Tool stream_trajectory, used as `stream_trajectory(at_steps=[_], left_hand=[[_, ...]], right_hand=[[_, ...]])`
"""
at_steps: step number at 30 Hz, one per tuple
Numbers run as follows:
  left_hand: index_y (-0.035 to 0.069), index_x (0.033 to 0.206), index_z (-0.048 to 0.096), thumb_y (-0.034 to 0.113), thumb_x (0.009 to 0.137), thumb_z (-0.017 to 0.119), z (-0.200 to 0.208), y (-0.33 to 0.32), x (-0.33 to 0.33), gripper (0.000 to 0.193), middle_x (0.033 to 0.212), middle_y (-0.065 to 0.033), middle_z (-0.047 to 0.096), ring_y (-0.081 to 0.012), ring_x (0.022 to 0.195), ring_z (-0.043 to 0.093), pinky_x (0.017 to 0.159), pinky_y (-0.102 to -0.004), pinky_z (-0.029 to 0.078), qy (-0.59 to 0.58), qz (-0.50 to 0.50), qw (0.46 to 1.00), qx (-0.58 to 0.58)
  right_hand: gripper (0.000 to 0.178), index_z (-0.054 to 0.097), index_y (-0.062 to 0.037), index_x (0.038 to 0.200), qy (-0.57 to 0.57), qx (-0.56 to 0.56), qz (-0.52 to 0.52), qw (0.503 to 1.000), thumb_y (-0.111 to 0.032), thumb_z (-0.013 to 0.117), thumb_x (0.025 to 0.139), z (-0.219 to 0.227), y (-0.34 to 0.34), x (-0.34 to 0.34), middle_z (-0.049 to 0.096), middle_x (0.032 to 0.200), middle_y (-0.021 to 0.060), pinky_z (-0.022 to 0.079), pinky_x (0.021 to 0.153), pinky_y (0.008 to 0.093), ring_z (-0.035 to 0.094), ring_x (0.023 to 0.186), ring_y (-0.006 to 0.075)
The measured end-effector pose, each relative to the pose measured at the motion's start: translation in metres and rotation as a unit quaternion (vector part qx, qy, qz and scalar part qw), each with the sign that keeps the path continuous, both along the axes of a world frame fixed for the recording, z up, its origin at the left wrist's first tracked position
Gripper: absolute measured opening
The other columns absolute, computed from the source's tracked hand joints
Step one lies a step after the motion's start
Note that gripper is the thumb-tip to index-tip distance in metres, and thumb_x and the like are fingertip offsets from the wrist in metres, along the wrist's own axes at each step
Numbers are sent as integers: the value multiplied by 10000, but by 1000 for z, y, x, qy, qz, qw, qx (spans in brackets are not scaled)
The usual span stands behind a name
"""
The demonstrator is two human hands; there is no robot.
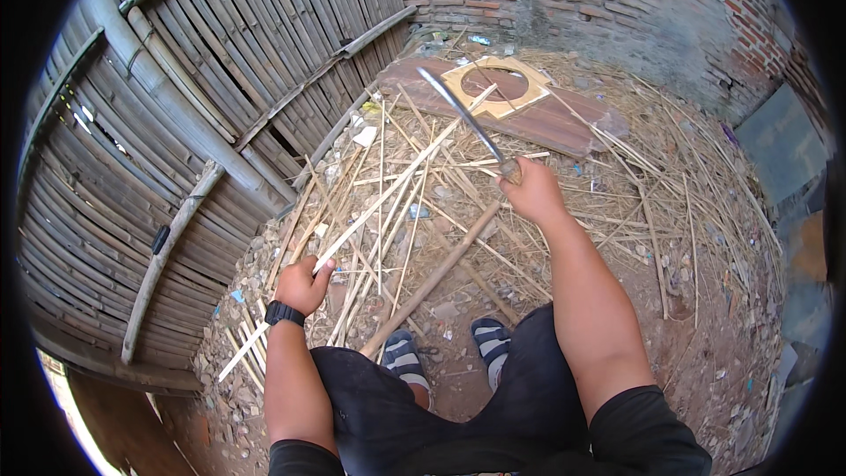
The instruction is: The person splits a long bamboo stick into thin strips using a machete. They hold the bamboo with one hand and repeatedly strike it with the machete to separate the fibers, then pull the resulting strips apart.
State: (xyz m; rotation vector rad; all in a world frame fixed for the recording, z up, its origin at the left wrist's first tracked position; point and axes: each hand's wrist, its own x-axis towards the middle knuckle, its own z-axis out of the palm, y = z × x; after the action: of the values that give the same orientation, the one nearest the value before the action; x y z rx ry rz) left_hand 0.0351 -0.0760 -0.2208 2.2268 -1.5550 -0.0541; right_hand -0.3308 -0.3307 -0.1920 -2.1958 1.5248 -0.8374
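Bamboo strip (370, 217), slanting from near left toward far, is likely light and springy, best gripped across its faces; left hand (301, 287) is closed around it, right hand (534, 191) around a machete (464, 113).

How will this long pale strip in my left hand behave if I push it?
The pale strip may bend, being long and thin, but seems fairly stiff, running nearly straight either side of your left hand. It's probably light, as it looks narrow.

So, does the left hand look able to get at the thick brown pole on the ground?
Probably not without letting go first: the left hand is closed around a long pale strip, though the thick brown pole lies mostly uncovered.
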Motion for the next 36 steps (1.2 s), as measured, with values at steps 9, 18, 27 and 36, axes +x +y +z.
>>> stream_trajectory(at_steps=[9, 18, 27, 36], left_hand=[[-2, 776, 626, 499, 982, 586, 4, 0, -8, 543, 614, -238, 582, -450, 609, 586, 594, -496, 467, 10, -18, 999, -34], [-16, 827, 654, 508, 1002, 550, 0, -3, -10, 562, 651, -249, 593, -434, 642, 602, 623, -486, 473, 73, -70, 995, 0], [-20, 822, 660, 508, 1004, 546, 5, 4, -10, 570, 676, -257, 606, -430, 653, 606, 634, -486, 475, 81, -50, 995, 6], [-16, 805, 647, 516, 1008, 532, 3, 2, -13, 581, 681, -259, 598, -436, 666, 606, 644, -491, 473, 103, -67, 992, -5]], right_hand=[[317, 677, -102, 1084, 29, -41, 102, 994, -235, 766, 811, 10, 17, 11, 693, 816, 173, 531, 714, 472, 683, 796, 391], [337, 674, -103, 1097, 26, -114, 185, 976, -212, 779, 796, 1, 20, 19, 691, 827, 156, 515, 702, 471, 672, 796, 392], [309, 668, -53, 1034, -97, -32, -90, 991, -271, 768, 840, -7, -9, -7, 709, 836, 181, 537, 718, 474, 693, 810, 393], [208, 638, -118, 925, 71, -227, 212, 948, -152, 753, 755, 11, 23, 16, 687, 794, 106, 535, 733, 478, 691, 823, 356]])
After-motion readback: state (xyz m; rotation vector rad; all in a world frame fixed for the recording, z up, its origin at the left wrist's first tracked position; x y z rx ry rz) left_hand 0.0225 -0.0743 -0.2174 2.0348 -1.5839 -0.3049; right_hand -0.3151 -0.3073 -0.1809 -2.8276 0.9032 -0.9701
